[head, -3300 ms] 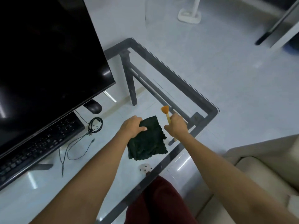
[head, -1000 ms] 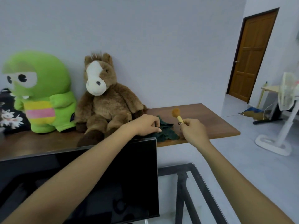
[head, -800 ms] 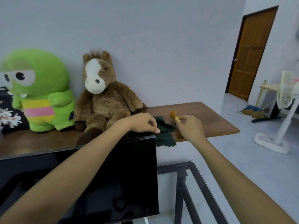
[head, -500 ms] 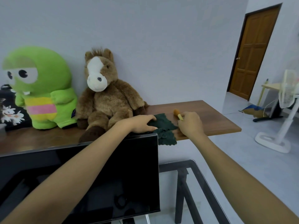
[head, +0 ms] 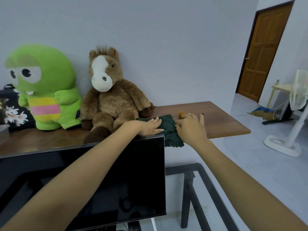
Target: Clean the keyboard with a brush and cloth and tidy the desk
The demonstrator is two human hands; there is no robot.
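Surface [head: 225, 120]: wood-grain top, brown, smooth with a low sheen; cloth [head: 168, 127]: dark green fabric, matt, soft nap, scalloped edge, draping limp over the front edge; brush [head: 181, 113]: only an orange-tan tuft shows, fuzzy, handle hidden by the right hand [head: 190, 129]; left hand [head: 150, 126] lies flat on the cloth; horse toy [head: 110, 104]: brown plush, long shaggy pile, white muzzle; green toy [head: 45, 87]: short fleece, matt; monitor [head: 100, 184]: black screen, glossy and reflective; lower table [head: 205, 180]: clear glass top, dark matt metal frame; door [head: 265, 52]: varnished wood, panelled; wall [head: 166, 39]: matt paint; fan [head: 298, 95]: white plastic.
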